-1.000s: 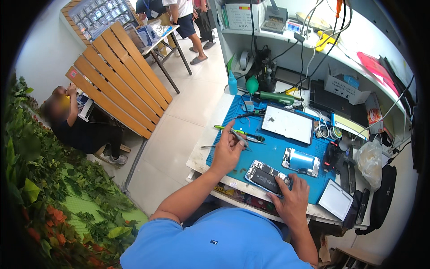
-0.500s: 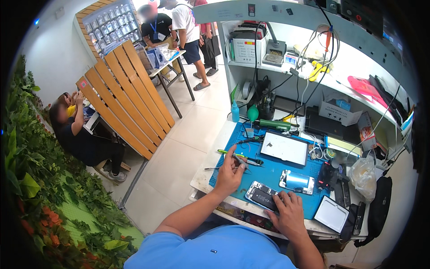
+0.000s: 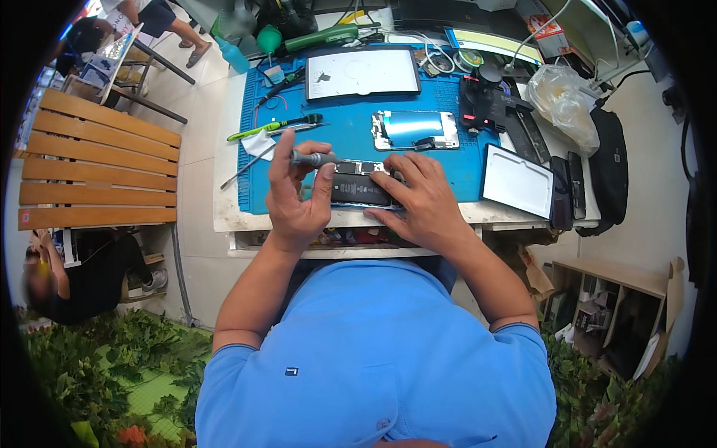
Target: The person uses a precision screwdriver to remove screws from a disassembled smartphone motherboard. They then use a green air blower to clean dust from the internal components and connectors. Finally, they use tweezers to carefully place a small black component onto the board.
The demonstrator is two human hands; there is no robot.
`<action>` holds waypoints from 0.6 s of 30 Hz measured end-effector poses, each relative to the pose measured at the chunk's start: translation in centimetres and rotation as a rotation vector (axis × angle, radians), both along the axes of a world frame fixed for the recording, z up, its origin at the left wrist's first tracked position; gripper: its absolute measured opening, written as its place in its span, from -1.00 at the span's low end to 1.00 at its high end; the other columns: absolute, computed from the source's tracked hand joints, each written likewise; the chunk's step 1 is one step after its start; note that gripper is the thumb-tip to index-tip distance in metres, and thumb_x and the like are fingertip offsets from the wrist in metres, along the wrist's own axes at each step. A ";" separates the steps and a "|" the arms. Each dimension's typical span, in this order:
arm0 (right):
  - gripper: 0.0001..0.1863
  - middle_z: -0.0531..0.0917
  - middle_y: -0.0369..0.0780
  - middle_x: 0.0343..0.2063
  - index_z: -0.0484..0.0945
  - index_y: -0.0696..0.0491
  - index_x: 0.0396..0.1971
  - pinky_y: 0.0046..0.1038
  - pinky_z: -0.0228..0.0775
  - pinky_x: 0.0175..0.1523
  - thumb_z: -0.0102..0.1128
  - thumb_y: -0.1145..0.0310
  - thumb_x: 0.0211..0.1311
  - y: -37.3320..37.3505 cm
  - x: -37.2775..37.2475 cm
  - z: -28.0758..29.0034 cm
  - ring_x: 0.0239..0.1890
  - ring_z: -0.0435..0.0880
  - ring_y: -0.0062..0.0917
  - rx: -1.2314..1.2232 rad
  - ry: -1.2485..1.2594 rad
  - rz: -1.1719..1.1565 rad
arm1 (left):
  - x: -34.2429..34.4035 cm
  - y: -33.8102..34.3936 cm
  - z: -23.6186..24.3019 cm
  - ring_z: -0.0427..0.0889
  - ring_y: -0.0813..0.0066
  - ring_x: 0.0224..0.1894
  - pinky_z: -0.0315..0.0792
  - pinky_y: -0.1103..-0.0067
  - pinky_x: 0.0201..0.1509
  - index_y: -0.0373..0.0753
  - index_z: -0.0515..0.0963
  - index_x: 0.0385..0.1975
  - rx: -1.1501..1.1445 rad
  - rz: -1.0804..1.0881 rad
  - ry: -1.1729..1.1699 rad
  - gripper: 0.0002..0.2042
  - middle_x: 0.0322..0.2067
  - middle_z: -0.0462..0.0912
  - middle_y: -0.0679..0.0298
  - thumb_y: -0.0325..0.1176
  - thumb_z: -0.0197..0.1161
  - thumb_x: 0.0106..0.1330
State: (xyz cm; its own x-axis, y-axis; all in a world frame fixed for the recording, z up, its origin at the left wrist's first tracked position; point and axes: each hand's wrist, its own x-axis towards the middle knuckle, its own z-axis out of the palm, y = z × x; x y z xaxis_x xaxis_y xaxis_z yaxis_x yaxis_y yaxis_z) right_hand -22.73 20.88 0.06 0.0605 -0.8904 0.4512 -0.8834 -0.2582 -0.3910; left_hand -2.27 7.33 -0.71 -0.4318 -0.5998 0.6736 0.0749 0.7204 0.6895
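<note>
An opened smartphone (image 3: 361, 190) lies near the front edge of the blue work mat, its black battery and inner parts exposed. My left hand (image 3: 300, 200) holds a grey screwdriver (image 3: 314, 159) between thumb and fingers, its shaft pointing right over the phone's upper part. Where the tip meets the phone is too small to tell. Gripping the phone's right end is my right hand (image 3: 424, 200), thumb at the near edge and fingers bent over the far side. A separate phone screen assembly (image 3: 415, 130) with a shiny blue-silver back rests farther back on the mat.
Behind lies a white-topped tray (image 3: 364, 72) with small dark bits. Left on the mat are a green-black pen-like tool (image 3: 275, 128), tweezers (image 3: 246, 170) and white tissue (image 3: 258, 145). To the right sit a white-lined case (image 3: 517, 181), a plastic bag (image 3: 562, 104) and a black pouch (image 3: 610, 172).
My view has swung down and right over the bench. My left hand has brought the screwdriver from beside the phone to above it, while my right hand stays at the phone's right end.
</note>
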 end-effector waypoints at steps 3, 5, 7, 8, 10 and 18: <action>-0.40 0.63 -0.12 0.16 0.74 0.05 0.14 -0.03 0.38 0.37 0.64 0.02 0.20 0.0 0.0 -0.3 0.29 0.54 -0.10 -0.001 -0.005 -0.010 | -0.7 0.2 -0.8 0.79 0.42 -0.07 0.73 0.51 -0.01 -0.29 0.07 0.68 -0.039 -0.048 -0.026 -0.24 0.09 0.72 -0.05 -0.62 0.34 0.57; -0.41 0.63 -0.11 0.16 0.73 0.07 0.13 -0.03 0.38 0.35 0.63 0.02 0.21 -0.1 -0.2 -0.3 0.28 0.54 -0.10 -0.002 -0.007 -0.002 | -1.0 0.2 -1.4 0.79 0.42 -0.09 0.72 0.52 -0.05 -0.29 0.09 0.67 -0.041 -0.059 -0.035 -0.24 0.06 0.73 -0.05 -0.62 0.34 0.57; -0.41 0.63 -0.12 0.15 0.74 0.07 0.12 -0.03 0.39 0.35 0.63 0.02 0.21 -0.2 -0.1 -0.4 0.28 0.55 -0.10 0.003 -0.015 0.000 | -1.1 0.1 -1.9 0.79 0.42 -0.11 0.72 0.53 -0.09 -0.29 0.10 0.67 -0.039 -0.066 -0.043 -0.25 0.05 0.73 -0.04 -0.61 0.34 0.57; -0.41 0.64 -0.12 0.15 0.74 0.07 0.12 -0.04 0.39 0.35 0.63 0.02 0.21 -0.3 -0.1 -0.4 0.28 0.55 -0.10 0.002 -0.020 -0.001 | -1.1 0.0 -1.9 0.79 0.42 -0.12 0.72 0.53 -0.10 -0.29 0.10 0.67 -0.040 -0.061 -0.054 -0.25 0.04 0.73 -0.04 -0.61 0.34 0.57; -0.42 0.65 -0.13 0.13 0.75 0.07 0.12 -0.04 0.39 0.35 0.64 0.02 0.21 -0.3 -0.1 -0.4 0.27 0.55 -0.11 0.005 -0.030 -0.003 | -1.1 0.0 -2.0 0.78 0.43 -0.13 0.71 0.54 -0.11 -0.29 0.11 0.67 -0.040 -0.051 -0.076 -0.26 0.03 0.74 -0.02 -0.60 0.34 0.57; -0.42 0.65 -0.12 0.12 0.76 0.08 0.12 -0.04 0.40 0.34 0.64 0.04 0.20 -0.3 -0.1 -0.4 0.26 0.56 -0.10 0.001 -0.025 -0.006 | -1.1 0.2 -1.9 0.78 0.45 -0.19 0.70 0.56 -0.16 -0.29 0.12 0.66 -0.020 -0.044 -0.078 -0.26 0.02 0.74 -0.01 -0.60 0.34 0.56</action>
State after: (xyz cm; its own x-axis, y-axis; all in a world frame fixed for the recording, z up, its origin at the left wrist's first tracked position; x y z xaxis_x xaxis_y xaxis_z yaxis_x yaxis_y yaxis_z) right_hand -22.79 20.61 -0.38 0.0435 -0.8912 0.4515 -0.8751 -0.2520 -0.4132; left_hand -3.37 7.50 -2.62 -0.5090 -0.5659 0.6486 0.0534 0.7313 0.6799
